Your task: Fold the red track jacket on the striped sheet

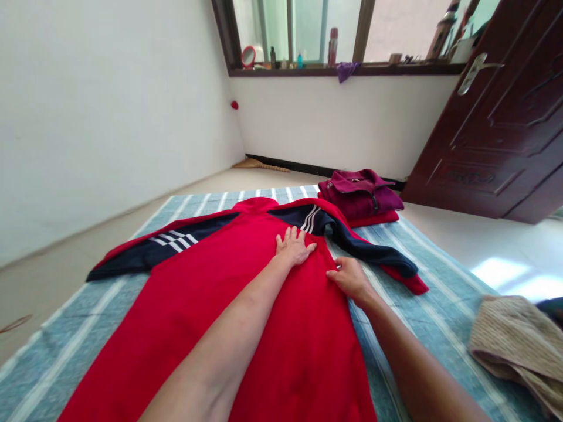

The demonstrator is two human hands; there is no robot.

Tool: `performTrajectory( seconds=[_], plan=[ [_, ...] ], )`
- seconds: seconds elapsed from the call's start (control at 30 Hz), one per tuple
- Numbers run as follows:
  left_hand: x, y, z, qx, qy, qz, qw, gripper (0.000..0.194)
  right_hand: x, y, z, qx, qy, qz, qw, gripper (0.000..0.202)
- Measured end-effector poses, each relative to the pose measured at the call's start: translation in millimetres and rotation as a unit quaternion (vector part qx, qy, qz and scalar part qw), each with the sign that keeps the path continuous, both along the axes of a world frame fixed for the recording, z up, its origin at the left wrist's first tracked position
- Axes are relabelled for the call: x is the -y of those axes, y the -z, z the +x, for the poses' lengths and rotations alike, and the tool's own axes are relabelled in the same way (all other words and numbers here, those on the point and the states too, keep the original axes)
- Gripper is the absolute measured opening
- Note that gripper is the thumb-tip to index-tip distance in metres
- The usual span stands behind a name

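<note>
The surface (409,269) has a blue-and-white striped cover (101,328). It supports a flat-spread red jacket (189,293), folded clothes (360,196) and beige cloth (519,334).

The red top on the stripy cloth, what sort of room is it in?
Probably a room in a home, maybe a bedroom. The red top is spread on the stripy cloth near folded clothes, and a round mirror sits by the window.
</note>
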State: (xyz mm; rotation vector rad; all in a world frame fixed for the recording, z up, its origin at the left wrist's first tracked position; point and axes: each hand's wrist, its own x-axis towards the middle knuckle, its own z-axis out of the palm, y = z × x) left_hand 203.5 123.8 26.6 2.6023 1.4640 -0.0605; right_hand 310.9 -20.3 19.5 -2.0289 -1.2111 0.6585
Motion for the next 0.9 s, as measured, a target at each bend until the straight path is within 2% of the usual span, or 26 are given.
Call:
performTrajectory(
  seconds=[0.2, 0.33, 0.5, 0.63, 0.77, 0.9],
  plan=[
    [8.3, 8.2, 5.7, 0.031, 0.002, 0.042, 0.999, 0.066, 34.5, -7.5, -6.5, 0.047, -0.013, 0.002, 0.999, 0.013],
    [20.3, 6.0, 9.7, 0.06, 0.02, 0.073, 0.995, 0.051, 40.7, -4.1, -7.3, 0.043, -0.006, 0.005, 0.999, 0.021],
    [41.9, 6.6, 17.1, 0.084, 0.039, 0.084, 0.992, 0.034, 49.4, -1.4, -10.4, -0.004, -0.002, 0.01, 1.0, 0.016],
    [46.6, 12.0, 20.6, 0.084, 0.043, 0.074, 0.993, 0.039, 78.1, -8.9, -21.0, -0.096, -0.001, 0.012, 0.995, 0.033],
    [43.5, 13.8, 21.8, 0.072, 0.051, 0.052, 0.995, 0.048, 112.4, -14.1, -33.9, -0.129, 0.011, -0.001, 0.992, 0.051],
    [42.2, 11.5, 22.8, 0.058, 0.052, 0.032, 0.996, 0.055, 129.7, -9.3, -40.0, -0.133, 0.026, -0.007, 0.991, 0.05]
  ],
)
